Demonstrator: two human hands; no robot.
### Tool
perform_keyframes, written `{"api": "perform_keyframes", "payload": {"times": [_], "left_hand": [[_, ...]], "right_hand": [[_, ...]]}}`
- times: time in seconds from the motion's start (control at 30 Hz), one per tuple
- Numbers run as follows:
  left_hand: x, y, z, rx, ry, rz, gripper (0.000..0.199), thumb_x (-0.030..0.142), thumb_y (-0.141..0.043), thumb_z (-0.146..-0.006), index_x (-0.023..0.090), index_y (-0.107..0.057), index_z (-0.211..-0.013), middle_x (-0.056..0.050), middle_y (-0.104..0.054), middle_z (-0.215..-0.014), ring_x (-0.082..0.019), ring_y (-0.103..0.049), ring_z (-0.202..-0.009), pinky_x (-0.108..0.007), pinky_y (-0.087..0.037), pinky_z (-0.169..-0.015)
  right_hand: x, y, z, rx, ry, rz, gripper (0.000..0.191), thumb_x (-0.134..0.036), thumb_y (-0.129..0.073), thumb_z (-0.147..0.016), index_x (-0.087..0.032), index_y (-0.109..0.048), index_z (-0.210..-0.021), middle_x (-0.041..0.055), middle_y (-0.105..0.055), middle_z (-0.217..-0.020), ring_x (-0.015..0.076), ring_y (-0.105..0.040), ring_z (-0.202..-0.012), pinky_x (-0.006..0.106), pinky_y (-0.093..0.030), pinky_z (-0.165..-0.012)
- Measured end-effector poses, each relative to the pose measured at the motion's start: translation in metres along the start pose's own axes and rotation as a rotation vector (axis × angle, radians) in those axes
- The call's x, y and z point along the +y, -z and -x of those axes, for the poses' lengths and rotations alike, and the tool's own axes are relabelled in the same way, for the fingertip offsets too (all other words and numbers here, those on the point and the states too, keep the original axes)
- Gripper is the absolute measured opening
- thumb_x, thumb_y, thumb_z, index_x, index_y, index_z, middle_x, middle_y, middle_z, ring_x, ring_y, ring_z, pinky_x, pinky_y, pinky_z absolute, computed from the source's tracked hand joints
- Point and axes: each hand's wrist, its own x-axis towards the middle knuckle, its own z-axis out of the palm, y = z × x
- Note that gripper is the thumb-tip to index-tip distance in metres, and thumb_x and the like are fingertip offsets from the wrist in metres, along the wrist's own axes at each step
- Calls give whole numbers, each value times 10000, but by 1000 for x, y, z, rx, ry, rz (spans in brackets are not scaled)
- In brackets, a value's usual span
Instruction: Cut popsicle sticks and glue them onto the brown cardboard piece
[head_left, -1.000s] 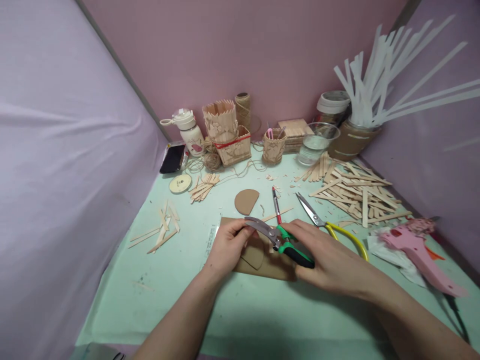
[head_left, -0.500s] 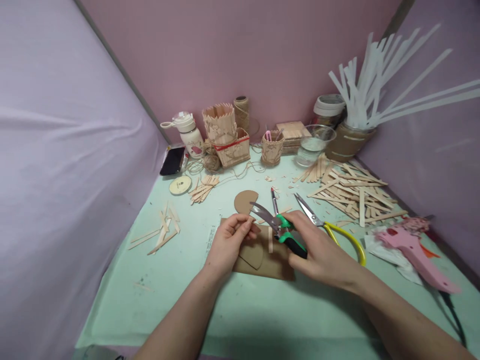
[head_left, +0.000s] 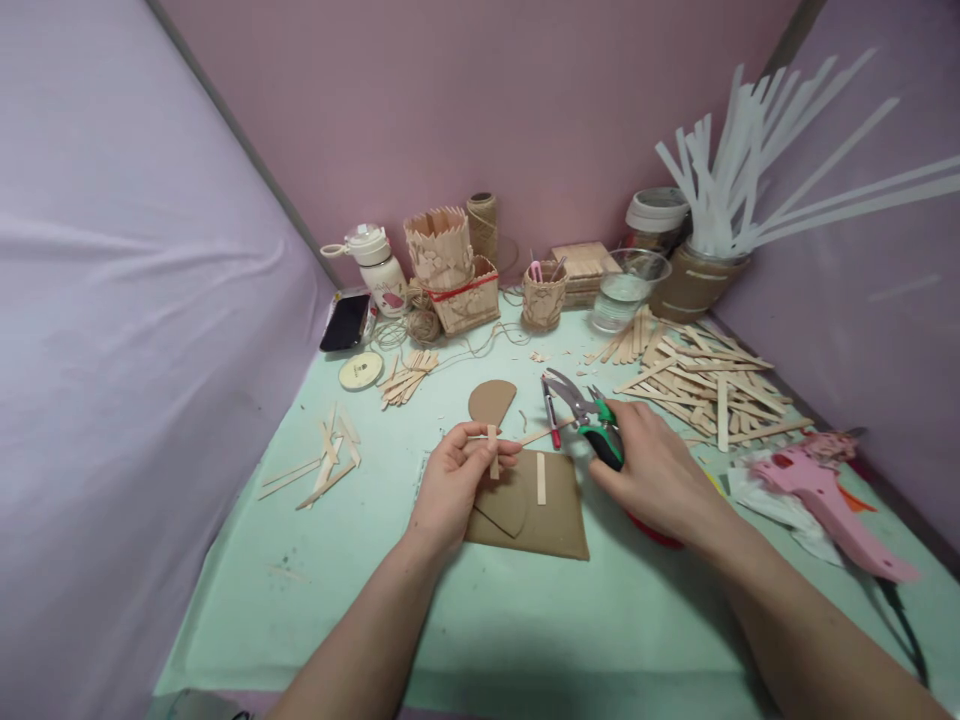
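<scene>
The left hand (head_left: 450, 478) pinches a stick (head_left: 493, 455), plain pale tan. The right hand (head_left: 649, 455) grips shears (head_left: 600, 440): green and black handles, grey blades. Below the left grip, the cardboard sheet (head_left: 561, 530) is plain brown; just beyond that grip, the cut disc (head_left: 491, 402) matches in brown. Ahead, between the 2 grips, the marker (head_left: 550, 410) shows a grey barrel and red ends. Right of the right grip, the glue gun (head_left: 832, 510) is pink. Far beyond it, the strips (head_left: 720, 190) are white. Far beyond the left grip, the bottle (head_left: 384, 284) is cream with a reddish-pink motif; the box (head_left: 469, 312) carries 1 red band on pale tan. Beneath both grips, the tablecloth (head_left: 337, 600) is mint green.
</scene>
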Motion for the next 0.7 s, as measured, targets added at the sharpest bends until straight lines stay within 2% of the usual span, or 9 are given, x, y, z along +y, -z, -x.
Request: {"api": "perform_keyframes", "payload": {"times": [0.07,0.17,0.33,0.47,0.53,0.6,0.7], "left_hand": [[1,0,1,-3,4,-20,352,408,-746,-786,198,-583,-1015,-62,-761,-915,-150,-681,-767,-282,-510,-733],[2,1,1,-12,-22,-78,370,414,-726,-805,217,-567,-1075,-56,-758,-915,-156,-690,-764,-276,-515,-706],[2,0,2,-30,-74,-123,345,396,-708,-818,220,-570,-1081,-46,-742,-905,-148,-679,-751,-273,-537,-671],[2,0,2,-32,-82,-129,361,395,-714,-805,215,-564,-1080,-38,-730,-895,-142,-677,-736,-260,-530,-655],[2,-1,2,-40,-71,-122,411,392,-724,-795,228,-536,-1121,-35,-732,-906,-146,-685,-728,-259,-523,-650],[2,-2,2,-47,-51,-109,482,385,-736,-785,242,-491,-1174,-36,-738,-914,-155,-694,-726,-266,-521,-654],[4,-3,3,-79,-24,-74,550,372,-767,-755,234,-455,-1186,-31,-741,-870,-166,-700,-721,-284,-527,-683]], "right_hand": [[6,-5,-2,39,-90,182,424,-337,-541,-796,-132,-535,-1167,191,-600,-1007,382,-579,-917,498,-466,-732],[9,-10,-3,62,-129,321,397,-376,-544,-811,-130,-551,-1123,212,-608,-990,396,-572,-909,506,-453,-715],[10,-13,-4,-18,-164,325,393,-418,-506,-833,-123,-561,-1087,236,-611,-1038,421,-562,-970,528,-458,-733],[13,-16,-3,63,-144,275,489,-470,-547,-821,-129,-543,-1172,236,-608,-1117,437,-539,-1055,603,-420,-842],[8,-14,-2,143,-64,175,605,-487,-589,-807,-129,-486,-1284,242,-560,-1242,445,-495,-1156,634,-377,-928],[-4,-10,0,163,109,-13,672,-455,-620,-809,-158,-412,-1375,220,-503,-1341,414,-454,-1245,608,-368,-993],[-33,-3,5,44,392,-298,733,-366,-668,-792,-227,-334,-1429,166,-490,-1383,344,-451,-1288,538,-400,-1027]]}}
